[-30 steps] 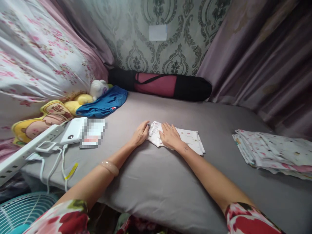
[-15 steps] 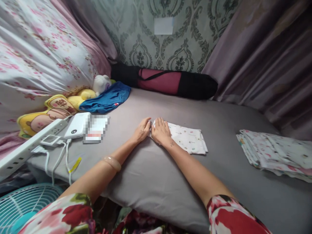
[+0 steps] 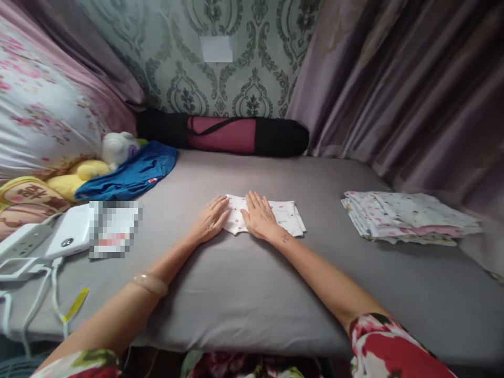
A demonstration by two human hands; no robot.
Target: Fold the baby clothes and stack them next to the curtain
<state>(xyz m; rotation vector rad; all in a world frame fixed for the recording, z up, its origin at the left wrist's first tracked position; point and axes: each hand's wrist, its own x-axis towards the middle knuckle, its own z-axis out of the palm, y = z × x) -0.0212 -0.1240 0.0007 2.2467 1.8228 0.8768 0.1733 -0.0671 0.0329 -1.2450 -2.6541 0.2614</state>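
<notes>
A white cloth with small printed figures [image 3: 287, 212] lies folded into a flat rectangle on the grey bed sheet [image 3: 220, 294]. My left hand [image 3: 211, 218] rests at the cloth's left edge, fingers stretched out and touching it. Across the middle of the cloth my right hand [image 3: 260, 215] lies flat, palm down, with its fingers extended. Neither hand grips anything. Over to the right sits a stack of folded printed cloths [image 3: 409, 215], apart from both hands.
At the left are a white power bank [image 3: 73, 231], a power strip [image 3: 25, 241] and white cables [image 3: 55, 299]. Behind them lie a blue cloth [image 3: 129, 170] and plush toys [image 3: 84, 173]. A long black and maroon bag [image 3: 222, 135] lies along the wall.
The view has turned right. My hands have moved apart; the left now lies spread at the cloth's left edge, and the right rests flat nearer the cloth's middle.
</notes>
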